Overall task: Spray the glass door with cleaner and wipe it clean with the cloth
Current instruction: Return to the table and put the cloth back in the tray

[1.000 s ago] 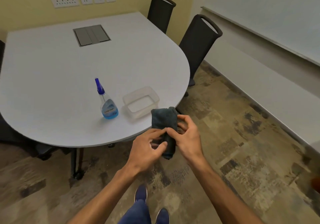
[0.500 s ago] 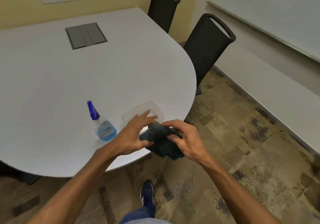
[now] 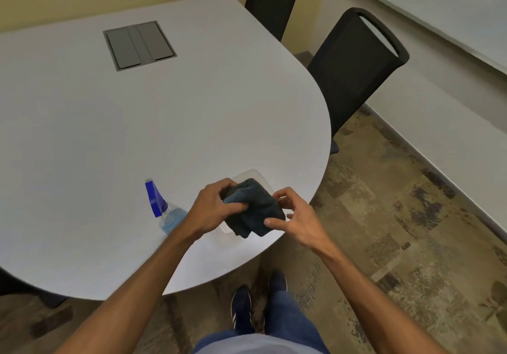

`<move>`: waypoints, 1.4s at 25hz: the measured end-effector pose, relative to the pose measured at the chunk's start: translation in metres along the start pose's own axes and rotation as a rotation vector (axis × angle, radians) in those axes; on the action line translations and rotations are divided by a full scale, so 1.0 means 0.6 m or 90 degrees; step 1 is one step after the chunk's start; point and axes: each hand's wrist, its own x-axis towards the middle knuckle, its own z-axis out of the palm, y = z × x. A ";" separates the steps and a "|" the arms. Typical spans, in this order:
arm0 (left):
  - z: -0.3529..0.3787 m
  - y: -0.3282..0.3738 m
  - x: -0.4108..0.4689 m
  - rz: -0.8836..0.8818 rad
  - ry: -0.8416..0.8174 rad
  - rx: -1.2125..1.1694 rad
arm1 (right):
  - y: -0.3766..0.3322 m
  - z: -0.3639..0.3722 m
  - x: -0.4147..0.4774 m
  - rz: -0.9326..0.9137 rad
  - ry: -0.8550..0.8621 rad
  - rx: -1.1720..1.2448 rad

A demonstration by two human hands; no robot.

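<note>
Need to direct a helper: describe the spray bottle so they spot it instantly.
On the white table, near its rounded front edge, the spray bottle stands just left of the left hand. It alone has a blue nozzle over a clear body of blue liquid.

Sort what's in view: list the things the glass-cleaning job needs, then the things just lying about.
Needed: cloth, held in left hand and right hand; spray bottle.

Lying about: clear plastic tub, table, two black chairs, grey cable hatch.
</note>
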 end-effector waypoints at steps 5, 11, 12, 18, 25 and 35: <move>0.006 -0.020 0.080 -0.105 0.090 -0.013 | 0.029 0.020 0.075 -0.004 0.055 -0.036; 0.058 -0.035 0.193 -0.140 0.142 0.231 | 0.089 0.052 0.147 -0.016 0.120 -0.186; 0.067 -0.041 0.205 -0.139 0.133 0.261 | 0.095 0.053 0.158 -0.004 0.097 -0.196; 0.100 -0.087 0.254 -0.168 0.045 0.319 | 0.124 0.057 0.212 -0.005 -0.044 -0.340; 0.118 -0.125 0.270 -0.190 -0.010 0.297 | 0.135 0.078 0.256 -0.030 -0.128 -0.493; 0.119 -0.150 0.290 -0.192 0.014 0.260 | 0.182 0.074 0.308 -0.150 -0.224 -0.652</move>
